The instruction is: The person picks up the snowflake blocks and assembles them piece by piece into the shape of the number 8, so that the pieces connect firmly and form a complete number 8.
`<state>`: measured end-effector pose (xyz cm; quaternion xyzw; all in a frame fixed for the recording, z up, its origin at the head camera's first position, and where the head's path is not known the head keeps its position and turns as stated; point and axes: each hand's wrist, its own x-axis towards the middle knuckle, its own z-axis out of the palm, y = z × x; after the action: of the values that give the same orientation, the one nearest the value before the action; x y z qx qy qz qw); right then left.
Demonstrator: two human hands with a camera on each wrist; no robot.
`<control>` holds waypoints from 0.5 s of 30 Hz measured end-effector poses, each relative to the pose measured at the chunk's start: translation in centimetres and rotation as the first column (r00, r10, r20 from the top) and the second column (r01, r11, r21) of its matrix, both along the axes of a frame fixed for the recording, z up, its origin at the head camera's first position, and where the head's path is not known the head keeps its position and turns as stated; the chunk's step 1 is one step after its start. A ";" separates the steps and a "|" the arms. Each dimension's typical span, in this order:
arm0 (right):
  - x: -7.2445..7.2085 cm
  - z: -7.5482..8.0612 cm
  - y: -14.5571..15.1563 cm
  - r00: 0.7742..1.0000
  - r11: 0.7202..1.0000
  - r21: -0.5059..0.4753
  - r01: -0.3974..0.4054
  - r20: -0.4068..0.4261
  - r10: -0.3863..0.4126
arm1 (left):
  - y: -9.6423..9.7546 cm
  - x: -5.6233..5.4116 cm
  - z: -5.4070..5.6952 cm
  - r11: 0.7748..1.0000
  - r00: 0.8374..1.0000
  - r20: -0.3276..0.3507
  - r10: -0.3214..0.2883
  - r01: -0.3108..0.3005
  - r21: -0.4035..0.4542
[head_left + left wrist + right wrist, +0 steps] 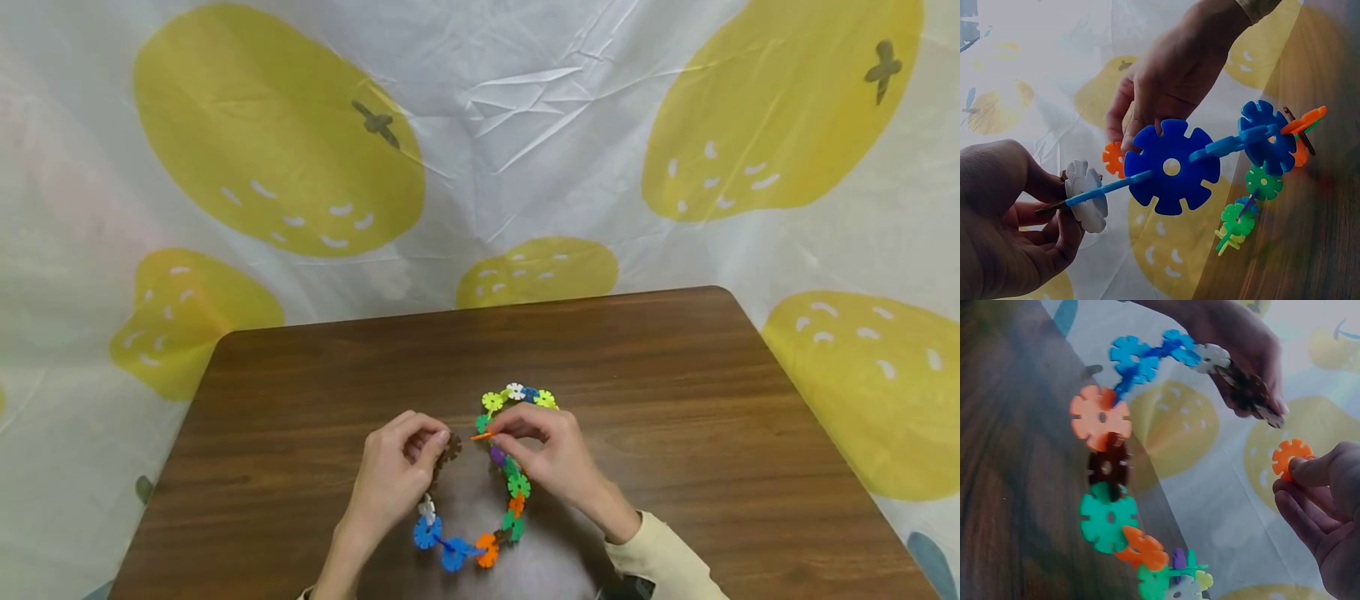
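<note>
My left hand point(393, 475) pinches a brown notched flower disc point(453, 450) at one end of a chain of interlocked plastic discs. Behind the brown one come a white disc point(1092, 215) and several blue discs point(1154, 150). The chain curves down through an orange disc point(1088, 422) and green discs point(1100, 528), then back up between the hands. In my right hand point(555, 458), thumb and fingers pinch a separate orange disc point(1283, 454). It faces the brown end, with a small gap between them.
Both hands work above a dark wooden table point(315, 383). The chain's far part, with yellow-green discs point(492, 402) and a white disc point(515, 391), loops behind the right hand. A pale curtain point(480, 167) printed with yellow fruit hangs behind the table.
</note>
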<state>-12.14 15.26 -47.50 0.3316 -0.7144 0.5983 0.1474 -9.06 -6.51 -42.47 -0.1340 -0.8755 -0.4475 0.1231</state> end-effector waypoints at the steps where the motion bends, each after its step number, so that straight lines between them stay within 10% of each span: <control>1: 0.1 0.0 -0.2 0.999 1.000 -0.001 0.002 -0.035 -0.002 | 0.0 0.0 0.0 1.000 1.000 -0.002 0.001 -0.001 0.000; 15: 0.5 -0.1 -0.9 0.952 0.994 0.018 0.104 -0.292 -0.094 | 0.2 0.1 -0.1 1.000 0.999 -0.040 -0.013 0.014 0.024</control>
<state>-11.61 14.32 -47.59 0.3822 -0.7105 0.5230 0.2750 -8.98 -6.32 -42.55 -0.1473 -0.8666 -0.4560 0.1393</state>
